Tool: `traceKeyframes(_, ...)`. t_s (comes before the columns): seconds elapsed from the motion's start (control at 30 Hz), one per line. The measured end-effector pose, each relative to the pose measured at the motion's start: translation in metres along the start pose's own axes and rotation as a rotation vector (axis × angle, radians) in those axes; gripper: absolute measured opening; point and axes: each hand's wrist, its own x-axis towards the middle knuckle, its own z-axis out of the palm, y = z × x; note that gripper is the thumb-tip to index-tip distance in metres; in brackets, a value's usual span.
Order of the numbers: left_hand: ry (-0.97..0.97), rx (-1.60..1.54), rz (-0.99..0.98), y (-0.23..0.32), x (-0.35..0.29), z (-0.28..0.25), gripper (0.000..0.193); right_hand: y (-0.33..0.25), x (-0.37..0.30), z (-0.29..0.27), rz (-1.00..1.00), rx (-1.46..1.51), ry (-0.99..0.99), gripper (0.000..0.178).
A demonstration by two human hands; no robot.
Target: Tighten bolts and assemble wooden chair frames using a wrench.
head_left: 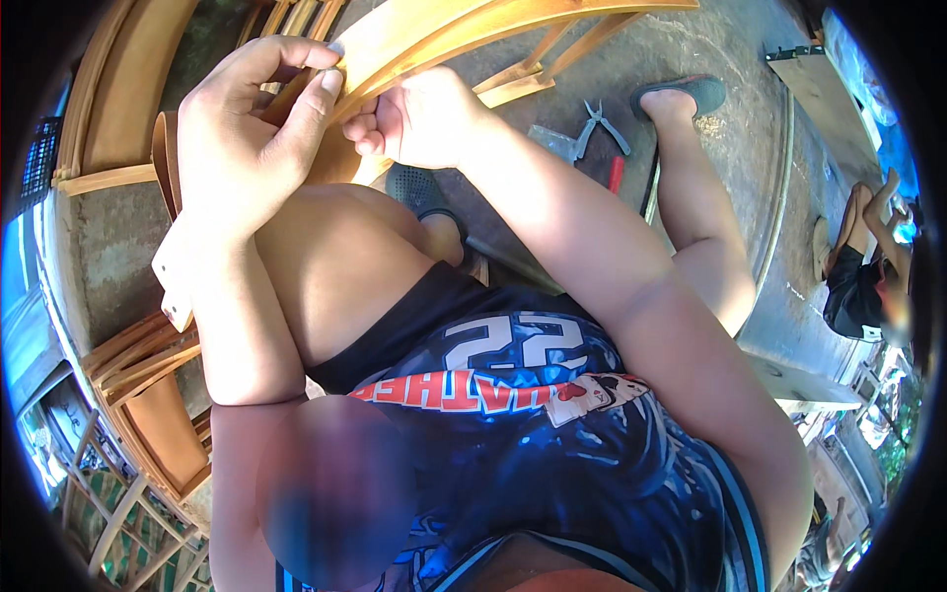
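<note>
A curved, varnished wooden frame reaches across the top of the head view, over my lap. My left hand is at its near left end, with thumb and forefinger pinched on the wood's edge. Close beside it, my right hand has its fingers curled in against the underside of the same frame. Whatever those curled fingers hold is hidden. Below the hands, my bare knee is bent near the wood.
Grey pliers, a red-handled tool and a clear plastic packet lie on the concrete floor. More wooden frames stand at the left, with stacked wooden pieces below. Another person sits at far right.
</note>
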Motion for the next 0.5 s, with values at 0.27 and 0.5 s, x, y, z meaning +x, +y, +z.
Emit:
traceKeyframes(0.27, 0.026, 0.028, 0.050, -0.003, 0.001, 0.000, 0.014, -0.001, -0.001, -0.010, -0.057, -0.130, -0.052, 0.027)
traceKeyframes(0.5, 0.038, 0.044, 0.085, -0.004, 0.001, 0.000, 0.014, -0.007, -0.003, 0.011, -0.062, 0.009, -0.016, 0.028)
